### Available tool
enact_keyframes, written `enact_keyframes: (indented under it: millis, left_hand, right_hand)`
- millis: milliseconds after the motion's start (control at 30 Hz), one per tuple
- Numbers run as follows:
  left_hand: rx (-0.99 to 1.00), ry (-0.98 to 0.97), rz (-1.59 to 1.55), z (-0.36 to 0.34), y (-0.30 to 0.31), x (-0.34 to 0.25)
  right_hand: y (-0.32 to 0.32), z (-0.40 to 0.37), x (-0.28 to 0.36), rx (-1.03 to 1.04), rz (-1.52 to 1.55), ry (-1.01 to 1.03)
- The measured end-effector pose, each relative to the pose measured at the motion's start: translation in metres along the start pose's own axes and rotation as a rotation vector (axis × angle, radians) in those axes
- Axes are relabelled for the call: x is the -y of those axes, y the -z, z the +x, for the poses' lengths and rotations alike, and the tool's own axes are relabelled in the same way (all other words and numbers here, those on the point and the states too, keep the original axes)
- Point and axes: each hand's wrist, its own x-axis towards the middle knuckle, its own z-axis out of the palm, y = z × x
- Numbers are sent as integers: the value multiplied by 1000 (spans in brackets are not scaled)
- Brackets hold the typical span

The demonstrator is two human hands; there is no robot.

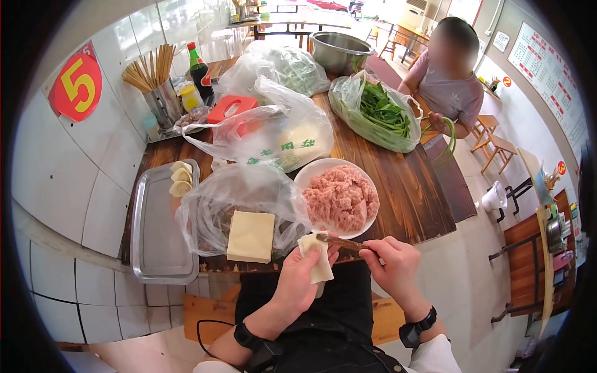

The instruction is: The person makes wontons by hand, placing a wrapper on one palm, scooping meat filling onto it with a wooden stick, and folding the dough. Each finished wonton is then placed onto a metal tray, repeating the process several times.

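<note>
Wrapper (318,261) in fingers of left hand (298,283), wooden stick (341,241) pinched in fingers of right hand (395,267)

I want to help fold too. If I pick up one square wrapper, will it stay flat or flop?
Probably flops: the wrapper in the left hand droops past the palm. Likely very light, since it looks thin. It may tear easily, so lift it gently from the stack.

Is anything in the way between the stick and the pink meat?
Nothing visible. The right hand holds the stick with its tip on the wrapper in the left hand, just by the near rim of the meat plate.
</note>
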Motion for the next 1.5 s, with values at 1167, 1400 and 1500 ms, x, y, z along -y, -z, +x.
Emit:
enact_keyframes:
  millis: [1167, 1400, 1500]
  left_hand:
    - [-16, -133, -216, 2, 0, 8]
    - [-48, -226, -33, 2, -4, 10]
    - [-79, -315, 299, 2, -2, 7]
  right_hand:
    - [-63, -26, 50, -15, 1283, -776]
    - [-55, -11, 39, 31, 1230, -633]
    - [-44, 3, 22, 177, 804, -330]
